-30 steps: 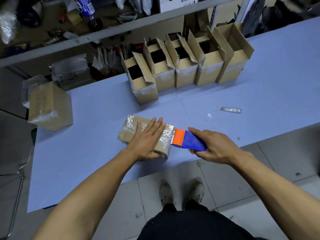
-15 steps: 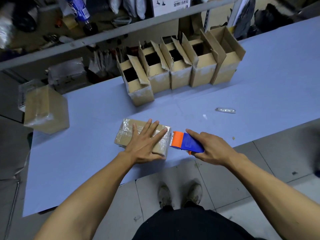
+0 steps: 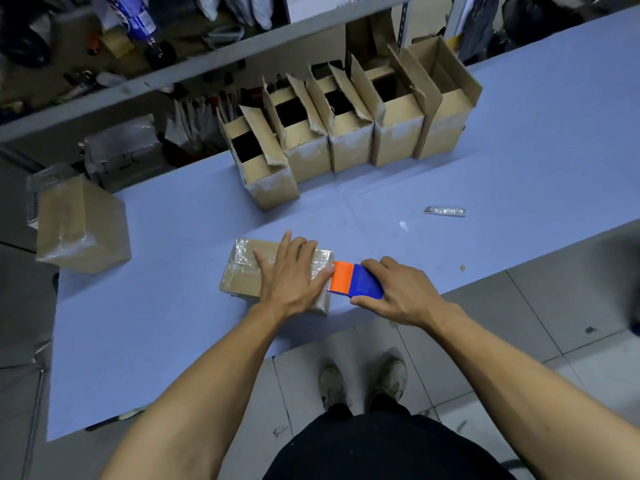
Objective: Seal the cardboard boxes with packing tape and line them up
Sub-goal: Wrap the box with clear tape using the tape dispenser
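- Table (image 3: 519, 161): pale blue surface running from the near left to the far right; bears every item listed below.
- Row of open boxes (image 3: 346, 133): five cardboard boxes, flaps up, standing side by side at the far edge of the table, beyond the taped box; neighbours touching or nearly so.
- Sealed box (image 3: 81, 225): cardboard, wrapped in clear tape, standing at the table's left end, well apart from the taped box.
- Taped box (image 3: 242, 275): flat cardboard box lying near the table's front edge, clear tape glinting across its top and right end.
- Left hand (image 3: 292, 275): palm down on top of the taped box, fingers straight and spread, pressing, thumb at the box's right end beside the dispenser.
- Right hand (image 3: 398, 292): just right of the taped box, fingers and thumb curled round the blue body of the dispenser, gripping it.
- Tape dispenser (image 3: 353, 283): orange front, blue rear; orange end touching the right end of the taped box.
- Silvery object (image 3: 444, 211): small, flat, lying right of and beyond the taped box; kind cannot be told.
- White scrap (image 3: 403, 225): tiny, between the silvery object and the taped box.
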Available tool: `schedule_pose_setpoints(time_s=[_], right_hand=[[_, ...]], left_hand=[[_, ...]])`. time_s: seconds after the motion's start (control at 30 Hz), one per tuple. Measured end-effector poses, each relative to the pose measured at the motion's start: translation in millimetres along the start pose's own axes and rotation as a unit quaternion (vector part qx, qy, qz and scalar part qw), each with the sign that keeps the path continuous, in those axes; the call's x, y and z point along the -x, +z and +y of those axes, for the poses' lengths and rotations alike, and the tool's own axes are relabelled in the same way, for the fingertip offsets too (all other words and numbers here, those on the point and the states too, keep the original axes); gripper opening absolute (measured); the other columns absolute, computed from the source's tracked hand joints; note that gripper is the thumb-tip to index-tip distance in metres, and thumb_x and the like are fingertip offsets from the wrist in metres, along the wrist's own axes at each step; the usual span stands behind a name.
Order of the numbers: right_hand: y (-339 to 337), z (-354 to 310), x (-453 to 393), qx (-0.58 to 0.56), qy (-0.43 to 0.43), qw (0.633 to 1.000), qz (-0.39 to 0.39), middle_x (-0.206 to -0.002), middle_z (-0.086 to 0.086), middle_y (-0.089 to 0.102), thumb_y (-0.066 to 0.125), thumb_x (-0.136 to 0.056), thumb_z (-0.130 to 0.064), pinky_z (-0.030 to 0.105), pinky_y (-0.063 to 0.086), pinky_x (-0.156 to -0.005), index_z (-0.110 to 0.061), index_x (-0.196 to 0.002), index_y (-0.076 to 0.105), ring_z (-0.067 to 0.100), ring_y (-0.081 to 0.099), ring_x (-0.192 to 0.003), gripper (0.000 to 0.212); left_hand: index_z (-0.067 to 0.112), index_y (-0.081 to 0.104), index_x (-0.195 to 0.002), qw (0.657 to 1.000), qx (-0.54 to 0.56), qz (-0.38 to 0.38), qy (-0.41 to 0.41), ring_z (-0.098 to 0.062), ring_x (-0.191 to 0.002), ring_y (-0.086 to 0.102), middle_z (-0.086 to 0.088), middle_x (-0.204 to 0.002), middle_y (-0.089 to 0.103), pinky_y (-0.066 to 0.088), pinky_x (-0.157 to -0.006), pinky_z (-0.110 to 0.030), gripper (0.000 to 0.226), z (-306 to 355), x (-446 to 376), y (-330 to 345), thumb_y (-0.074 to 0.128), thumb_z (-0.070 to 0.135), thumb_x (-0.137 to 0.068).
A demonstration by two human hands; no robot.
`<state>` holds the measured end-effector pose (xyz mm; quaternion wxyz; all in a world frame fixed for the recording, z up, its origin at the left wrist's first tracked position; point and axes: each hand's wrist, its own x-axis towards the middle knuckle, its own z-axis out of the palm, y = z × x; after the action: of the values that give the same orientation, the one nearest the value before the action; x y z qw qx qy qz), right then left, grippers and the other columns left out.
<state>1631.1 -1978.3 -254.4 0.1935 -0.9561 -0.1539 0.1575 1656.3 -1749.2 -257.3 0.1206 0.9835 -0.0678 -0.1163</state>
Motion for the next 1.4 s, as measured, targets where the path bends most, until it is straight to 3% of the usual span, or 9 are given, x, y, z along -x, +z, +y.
schedule_pose_setpoints(time_s=[0.17, 0.33, 0.67, 0.73, 0.83, 0.93, 1.07, 1.2, 1.4], right_hand=[[-6, 17, 17, -0.023, 0.01, 1.0, 0.002, -0.095, -0.009, 0.049, 0.057, -0.084, -0.068, 0.03, 0.04, -0.065, -0.034, -0.128, 0.047, 0.015, 0.05, -0.078, 0.057], [-12, 9, 13, 0.058, 0.03, 0.998, -0.013, -0.1, -0.002, 0.055, 0.055, -0.083, -0.07, 0.031, 0.045, -0.067, -0.031, -0.126, 0.047, 0.021, 0.058, -0.084, 0.059], [-5, -61, -25, 0.167, 0.084, 0.982, 0.023, -0.09, 0.004, 0.046, 0.062, -0.085, -0.034, 0.032, 0.028, -0.058, -0.018, -0.106, 0.055, 0.026, 0.049, -0.069, 0.027], [1, -63, -31, 0.17, 0.087, 0.982, 0.014, -0.095, 0.005, 0.053, 0.062, -0.087, -0.032, 0.032, 0.03, -0.059, -0.017, -0.106, 0.057, 0.026, 0.057, -0.074, 0.024], [14, -57, -34, 0.135, 0.108, 0.985, -0.016, -0.108, 0.008, 0.058, 0.058, -0.09, -0.036, 0.032, 0.034, -0.064, -0.015, -0.11, 0.057, 0.029, 0.064, -0.088, 0.03], [13, -40, -27, 0.043, 0.143, 0.989, -0.019, -0.107, 0.007, 0.057, 0.06, -0.084, -0.055, 0.032, 0.038, -0.067, -0.019, -0.114, 0.051, 0.032, 0.063, -0.09, 0.048], [-4, -9, -20, -0.097, 0.173, 0.979, -0.038, -0.1, 0.002, 0.056, 0.071, -0.071, -0.058, 0.032, 0.045, -0.068, -0.025, -0.112, 0.048, 0.027, 0.06, -0.086, 0.058], [-21, 4, -18, -0.171, 0.108, 0.979, -0.037, -0.103, -0.004, 0.063, 0.072, -0.075, -0.039, 0.034, 0.051, -0.071, -0.027, -0.122, 0.045, 0.021, 0.06, -0.089, 0.055], [-52, -3, -23, -0.221, 0.033, 0.975, 0.018, -0.1, -0.014, 0.062, 0.075, -0.075, -0.04, 0.034, 0.052, -0.074, -0.035, -0.118, 0.048, 0.013, 0.06, -0.086, 0.052]], left_hand=[[0.029, 0.042, -0.135, 1.0, -0.004, 0.013, -0.014, -0.017, -0.149, 0.009, 0.006, -0.145, 0.037, 0.004, -0.109, -0.072, 0.05, 2, -1, 3, 0.034, 0.06, -0.097], [0.03, 0.042, -0.135, 0.999, -0.013, 0.021, -0.025, -0.018, -0.148, 0.012, 0.006, -0.144, 0.038, 0.004, -0.109, -0.072, 0.05, 5, -1, 5, 0.034, 0.061, -0.097], [0.025, 0.04, -0.14, 0.995, -0.028, 0.039, -0.091, -0.023, -0.132, 0.029, -0.001, -0.134, 0.042, 0.009, -0.108, -0.072, 0.058, 20, 7, 11, 0.045, 0.053, -0.089], [0.025, 0.043, -0.136, 0.993, -0.038, 0.043, -0.099, -0.024, -0.129, 0.032, -0.001, -0.131, 0.044, 0.009, -0.107, -0.072, 0.054, 26, 7, 14, 0.044, 0.054, -0.09], [0.028, 0.053, -0.12, 0.986, -0.041, 0.072, -0.146, -0.025, -0.12, 0.039, 0.0, -0.119, 0.051, 0.018, -0.104, -0.07, 0.045, 31, 12, 19, 0.042, 0.056, -0.087], [0.028, 0.056, -0.108, 0.975, -0.04, 0.069, -0.208, -0.026, -0.11, 0.044, -0.002, -0.113, 0.054, 0.032, -0.093, -0.055, 0.042, 27, 6, 10, 0.044, 0.058, -0.082], [0.024, 0.054, -0.118, 0.968, -0.072, -0.023, -0.239, -0.03, -0.116, 0.044, -0.006, -0.123, 0.053, 0.03, -0.09, -0.047, 0.058, 16, -9, -6, 0.038, 0.067, -0.082], [0.02, 0.051, -0.13, 0.951, 0.026, -0.052, -0.303, -0.033, -0.123, 0.045, -0.01, -0.131, 0.052, 0.039, -0.095, -0.046, 0.074, 14, -7, -14, 0.036, 0.076, -0.083], [0.024, 0.054, -0.134, 0.926, 0.137, -0.076, -0.342, -0.032, -0.123, 0.054, -0.006, -0.137, 0.057, 0.043, -0.094, -0.04, 0.085, 11, -4, -20, 0.026, 0.085, -0.081]])
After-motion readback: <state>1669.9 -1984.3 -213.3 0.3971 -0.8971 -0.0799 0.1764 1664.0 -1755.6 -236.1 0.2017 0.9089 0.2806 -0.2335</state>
